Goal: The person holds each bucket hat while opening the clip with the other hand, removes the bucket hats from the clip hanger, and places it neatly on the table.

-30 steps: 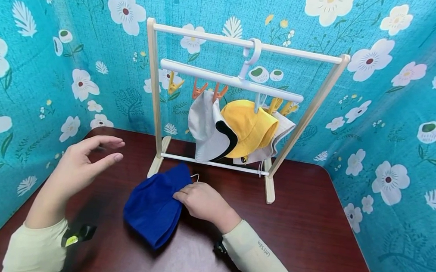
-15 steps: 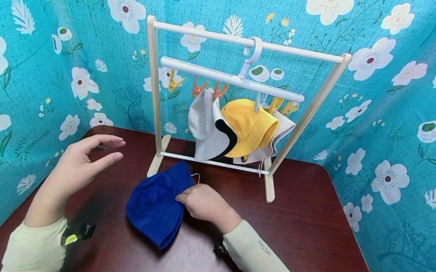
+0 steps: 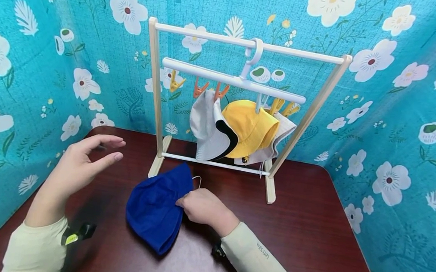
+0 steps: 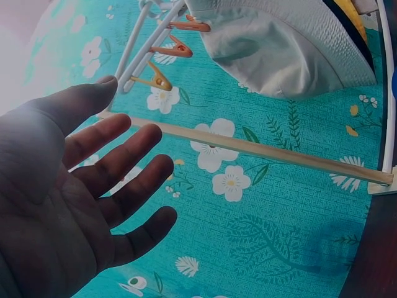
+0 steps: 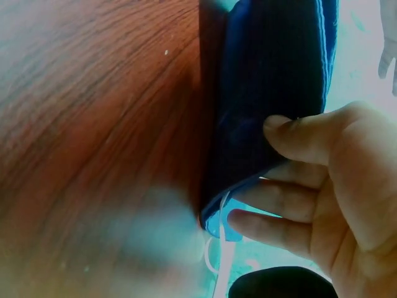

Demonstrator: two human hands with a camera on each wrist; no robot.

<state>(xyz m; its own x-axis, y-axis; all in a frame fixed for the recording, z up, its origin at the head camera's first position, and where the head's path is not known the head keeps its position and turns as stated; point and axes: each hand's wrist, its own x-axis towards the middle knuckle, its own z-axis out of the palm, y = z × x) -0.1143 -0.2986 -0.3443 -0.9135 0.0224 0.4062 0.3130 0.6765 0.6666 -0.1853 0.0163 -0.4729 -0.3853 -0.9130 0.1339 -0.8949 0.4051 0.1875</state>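
Note:
My right hand [image 3: 204, 208] pinches the edge of a blue bucket hat [image 3: 153, 210] low over the table, in front of the rack. In the right wrist view, the thumb lies on one face of the hat [image 5: 267, 81] with fingers behind it, and a white cord [image 5: 221, 248] hangs nearby. To the left, my left hand [image 3: 79, 165] is raised with nothing in it. Its fingers [image 4: 133, 177] are spread and loosely bent in the left wrist view. Behind, a white-grey bucket hat [image 3: 206, 130] and a yellow bucket hat [image 3: 247, 128] hang from clips.
A wooden rack [image 3: 154, 83] holds a white hanger [image 3: 234, 80] with several coloured clips. At its left end, a yellow clip [image 3: 176, 82] hangs without a hat. Another pale hat [image 3: 285, 126] hangs behind the yellow one. Flowered curtains surround the dark red-brown table [image 3: 302, 238].
My right hand and the blue hat have shifted slightly right and towards me, with the grip unchanged. The left hand has stayed in place.

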